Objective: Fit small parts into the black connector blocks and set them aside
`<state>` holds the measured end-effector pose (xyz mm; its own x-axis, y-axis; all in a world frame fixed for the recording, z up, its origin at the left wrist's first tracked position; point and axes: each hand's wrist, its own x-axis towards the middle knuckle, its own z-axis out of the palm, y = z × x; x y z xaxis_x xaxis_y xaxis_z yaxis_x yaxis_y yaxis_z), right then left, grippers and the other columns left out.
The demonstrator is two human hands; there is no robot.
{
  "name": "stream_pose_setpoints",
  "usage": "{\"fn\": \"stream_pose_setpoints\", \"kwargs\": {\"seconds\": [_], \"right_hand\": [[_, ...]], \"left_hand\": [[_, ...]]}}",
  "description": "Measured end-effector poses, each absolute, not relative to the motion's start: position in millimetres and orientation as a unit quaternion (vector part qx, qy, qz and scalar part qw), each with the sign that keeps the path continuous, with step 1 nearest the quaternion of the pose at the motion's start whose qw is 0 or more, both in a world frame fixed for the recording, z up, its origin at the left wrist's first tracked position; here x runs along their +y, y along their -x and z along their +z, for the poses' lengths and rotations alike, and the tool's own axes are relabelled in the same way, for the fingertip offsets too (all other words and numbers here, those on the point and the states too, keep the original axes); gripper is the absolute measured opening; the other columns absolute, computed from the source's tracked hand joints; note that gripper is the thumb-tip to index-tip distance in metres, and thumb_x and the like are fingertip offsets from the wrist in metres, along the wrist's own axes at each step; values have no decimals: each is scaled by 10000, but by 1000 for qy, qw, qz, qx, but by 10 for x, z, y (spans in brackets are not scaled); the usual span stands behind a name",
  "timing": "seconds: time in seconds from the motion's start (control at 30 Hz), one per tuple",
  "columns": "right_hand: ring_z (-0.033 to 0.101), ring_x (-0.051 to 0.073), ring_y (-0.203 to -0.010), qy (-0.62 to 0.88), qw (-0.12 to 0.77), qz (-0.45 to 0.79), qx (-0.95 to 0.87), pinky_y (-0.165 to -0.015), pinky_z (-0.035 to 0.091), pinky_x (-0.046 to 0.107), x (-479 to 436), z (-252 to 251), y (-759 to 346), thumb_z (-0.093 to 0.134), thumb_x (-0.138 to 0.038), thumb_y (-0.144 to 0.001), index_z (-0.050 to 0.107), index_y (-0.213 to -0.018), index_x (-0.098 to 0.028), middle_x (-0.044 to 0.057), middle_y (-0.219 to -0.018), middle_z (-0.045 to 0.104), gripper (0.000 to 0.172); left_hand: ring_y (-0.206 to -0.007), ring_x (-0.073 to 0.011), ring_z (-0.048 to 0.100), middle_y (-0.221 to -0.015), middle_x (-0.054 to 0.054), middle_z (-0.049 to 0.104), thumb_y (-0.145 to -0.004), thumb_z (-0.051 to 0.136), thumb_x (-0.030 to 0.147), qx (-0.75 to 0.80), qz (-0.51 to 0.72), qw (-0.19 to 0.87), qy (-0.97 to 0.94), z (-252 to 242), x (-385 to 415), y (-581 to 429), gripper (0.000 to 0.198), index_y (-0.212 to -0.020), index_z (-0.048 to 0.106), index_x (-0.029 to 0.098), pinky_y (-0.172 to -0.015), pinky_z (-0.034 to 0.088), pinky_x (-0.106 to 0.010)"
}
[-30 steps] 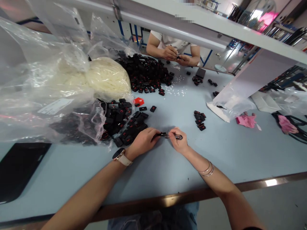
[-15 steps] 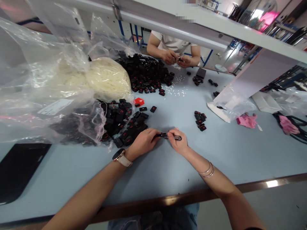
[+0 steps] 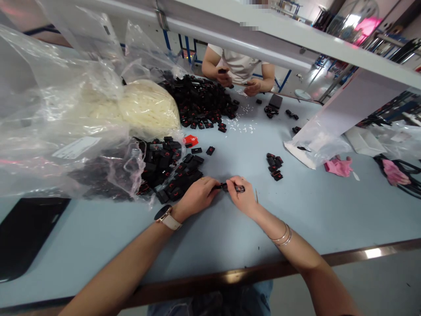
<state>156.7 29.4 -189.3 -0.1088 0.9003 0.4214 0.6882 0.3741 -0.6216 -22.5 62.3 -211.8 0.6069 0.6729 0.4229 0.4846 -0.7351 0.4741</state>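
Near the middle of the table my left hand (image 3: 202,191) pinches a small black plastic piece (image 3: 217,187), mostly hidden by the fingers. My right hand (image 3: 242,195) is closed around a slim dark hand tool (image 3: 241,189) with a shiny rounded end; its exact kind cannot be made out. The tool's front meets the black piece between my hands. Just left of my left hand lies a heap of black plastic parts (image 3: 184,175), some with red marks, spilling from a clear plastic bag (image 3: 108,162). A small group of similar parts (image 3: 274,166) lies farther right.
Across the table a person's hands (image 3: 253,87) work beside a larger black pile (image 3: 207,98) and scattered white bits (image 3: 243,120). A bag of cream-coloured pieces (image 3: 149,107) stands left. A black tray-like object (image 3: 28,237) lies front left, pink gloves (image 3: 338,166) at right. A shelf (image 3: 263,33) spans overhead.
My right hand has shifted slightly left with the tool, closer to my left hand. My left hand stays nearly still. Across the table, the other person's hands have moved apart.
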Motion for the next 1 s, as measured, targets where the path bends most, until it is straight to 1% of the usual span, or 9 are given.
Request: {"fn": "stream_pose_setpoints", "kwargs": {"seconds": [0.13, 0.3, 0.37, 0.57, 0.77, 1.0], "right_hand": [[514, 138, -571, 538, 397, 145, -730, -610, 422, 262, 277, -1927, -1586, 385, -385, -937, 539, -714, -218, -9, -569, 543, 319], [545, 160, -610, 521, 466, 161, -696, -597, 440, 289, 265, -2033, -1666, 375, -378, -932, 536, -706, -209, 28, -628, 580, 324], [546, 165, -608, 531, 481, 168, -677, -583, 441, 294, 269, -2066, -1684, 370, -381, -933, 539, -717, -207, 32, -628, 579, 325], [537, 151, -594, 531, 471, 185, -680, -554, 429, 277, 271, -2041, -1669, 392, -388, -927, 550, -718, -202, 25, -621, 576, 322], [532, 147, -595, 528, 470, 189, -682, -565, 426, 277, 266, -1999, -1656, 408, -381, -920, 556, -715, -205, 22, -630, 580, 308], [528, 144, -594, 521, 472, 182, -687, -572, 427, 277, 272, -2008, -1659, 406, -389, -916, 555, -699, -206, 22, -630, 583, 321]], "left_hand": [[-762, -199, 614, -824, -74, 650, -882, 495, 189, 331, 296, 148, -883, -2127, 621, 227, 84, -901, 572, 162, -695, 507, -323], [-750, -194, 619, -816, -69, 646, -890, 499, 217, 334, 304, 149, -880, -2119, 624, 224, 96, -908, 574, 159, -687, 511, -308], [-744, -195, 617, -815, -72, 644, -892, 497, 224, 335, 304, 151, -879, -2116, 626, 223, 106, -907, 575, 154, -681, 510, -307], [-757, -200, 614, -823, -74, 640, -897, 478, 237, 343, 292, 158, -879, -2125, 628, 229, 134, -912, 582, 154, -698, 508, -316], [-756, -206, 613, -818, -81, 639, -905, 462, 245, 342, 294, 161, -878, -2133, 624, 229, 160, -907, 583, 142, -694, 508, -322], [-771, -200, 615, -831, -77, 641, -897, 474, 239, 346, 289, 163, -878, -2143, 628, 226, 139, -913, 578, 149, -703, 509, -316]]}}
